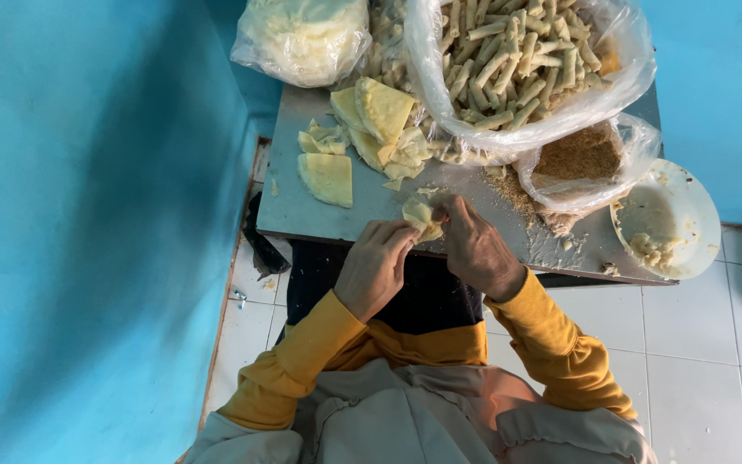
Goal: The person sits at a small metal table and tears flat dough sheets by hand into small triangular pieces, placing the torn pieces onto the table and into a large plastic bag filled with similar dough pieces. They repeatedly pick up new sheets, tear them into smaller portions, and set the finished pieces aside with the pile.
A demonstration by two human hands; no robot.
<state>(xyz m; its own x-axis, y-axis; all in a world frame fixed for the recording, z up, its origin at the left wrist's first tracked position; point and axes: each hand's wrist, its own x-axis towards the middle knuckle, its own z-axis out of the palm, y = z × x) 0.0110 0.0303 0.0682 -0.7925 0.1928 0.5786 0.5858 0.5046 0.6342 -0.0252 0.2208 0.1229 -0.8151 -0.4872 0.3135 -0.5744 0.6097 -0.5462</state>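
Hands met over the near edge of a grey metal table (302, 210), both pinching one small folded wrapper (422, 218) of pale yellow dough. The left hand (375, 265) curled its fingertips against the wrapper's near left side, while the right hand (472, 247) pressed thumb and fingers onto its right side, so that the piece sat between the two hands just above the table's front edge. Both arms wore mustard-yellow sleeves (302, 361). Farther back on the table lay a loose pile of triangular wrapper sheets (371, 129), with one flat sheet (328, 178) lying apart to the left. Behind them stood a large clear bag (620, 51) heaped with finished rolled sticks, and beside it, at the right, a smaller bag of brown crumbs (581, 159), some crumbs spilled around it. A white bowl (676, 210) with scraps of filling hung over the table's right corner. Another tied bag of pale dough (302, 39) rested at the far left, against the blue wall (88, 215).
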